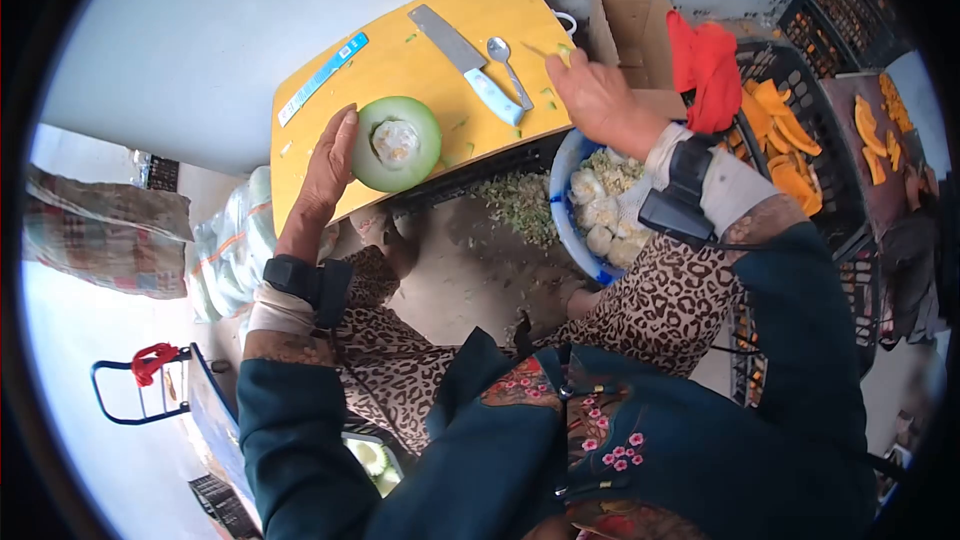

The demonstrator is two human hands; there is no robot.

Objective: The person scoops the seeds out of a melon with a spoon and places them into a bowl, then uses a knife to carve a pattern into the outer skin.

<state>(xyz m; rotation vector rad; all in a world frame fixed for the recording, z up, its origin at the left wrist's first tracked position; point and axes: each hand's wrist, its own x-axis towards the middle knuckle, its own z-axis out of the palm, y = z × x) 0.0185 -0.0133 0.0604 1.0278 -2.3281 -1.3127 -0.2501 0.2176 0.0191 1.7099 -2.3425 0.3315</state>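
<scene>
A halved green melon (pixel 397 143) lies cut side up on the yellow board (pixel 400 60), its pale seed core showing. My left hand (pixel 327 168) rests flat against the melon's left side. My right hand (pixel 598 98) hovers at the board's right edge, fingers apart, a small green scrap by the fingertips; whether it is pinched I cannot tell. A cleaver with a light blue handle (pixel 468 64) and a metal spoon (pixel 508 66) lie on the board between my hands.
A blue bowl (pixel 562 202) of pale melon pulp sits under my right wrist. Green peel scraps (pixel 522 206) litter the floor. Black crates (pixel 800 90) with orange slices (pixel 785 150), a red cloth (pixel 706 65) and a cardboard box (pixel 625 25) stand at right.
</scene>
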